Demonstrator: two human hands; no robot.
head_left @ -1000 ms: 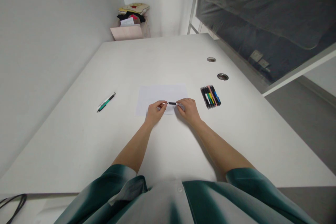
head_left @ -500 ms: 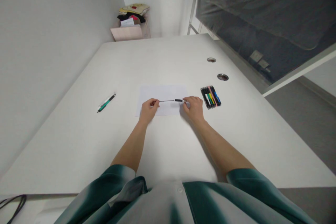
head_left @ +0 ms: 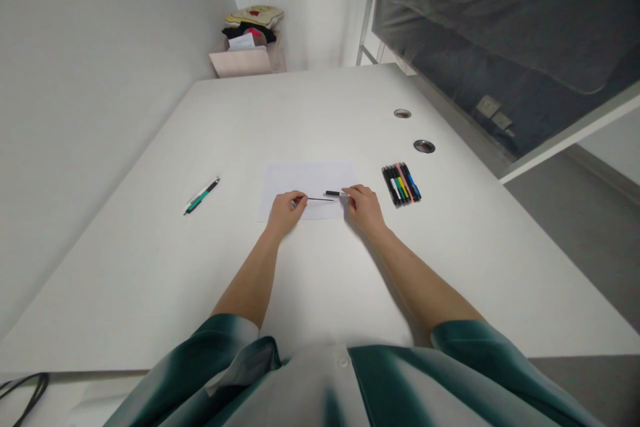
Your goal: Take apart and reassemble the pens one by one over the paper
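The left hand (head_left: 286,213) pinches a thin black pen refill (head_left: 320,199) between fingers and thumb; the right hand (head_left: 365,209) pinches a short black pen barrel (head_left: 333,193), just apart from the refill's tip; both are over a white sheet of paper (head_left: 305,180) on the table (head_left: 150,267); a row of coloured pens (head_left: 401,184) lies just beyond the sheet's right edge.

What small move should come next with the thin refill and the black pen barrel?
Probably the left hand should lift the thin black pen refill into line with the black pen barrel held by the right hand, because the two look side by side, not end to end, above the white paper sheet.
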